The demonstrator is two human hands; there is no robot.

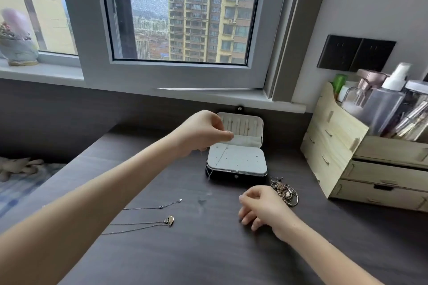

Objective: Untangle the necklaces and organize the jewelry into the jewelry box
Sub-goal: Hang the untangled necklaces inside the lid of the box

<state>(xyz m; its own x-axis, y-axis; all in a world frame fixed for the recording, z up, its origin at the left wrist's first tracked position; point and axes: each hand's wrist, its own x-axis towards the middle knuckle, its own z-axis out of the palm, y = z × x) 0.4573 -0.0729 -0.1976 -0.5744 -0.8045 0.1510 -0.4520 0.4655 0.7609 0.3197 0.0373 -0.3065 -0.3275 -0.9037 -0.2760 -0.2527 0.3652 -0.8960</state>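
Left hand (pixel 203 132) over open black jewelry box (pixel 236 177).
Pinches thin silver chain (pixel 221 157); right hand (pixel 261 208) (loosely curled, empty) at box's 5 o'clock.

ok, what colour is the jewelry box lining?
Pale grey-white lining inside a black jewelry box; clearest in the head view.

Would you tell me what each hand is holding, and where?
Left hand pinches a thin chain by its top end over the jewelry box; right hand holds nothing.
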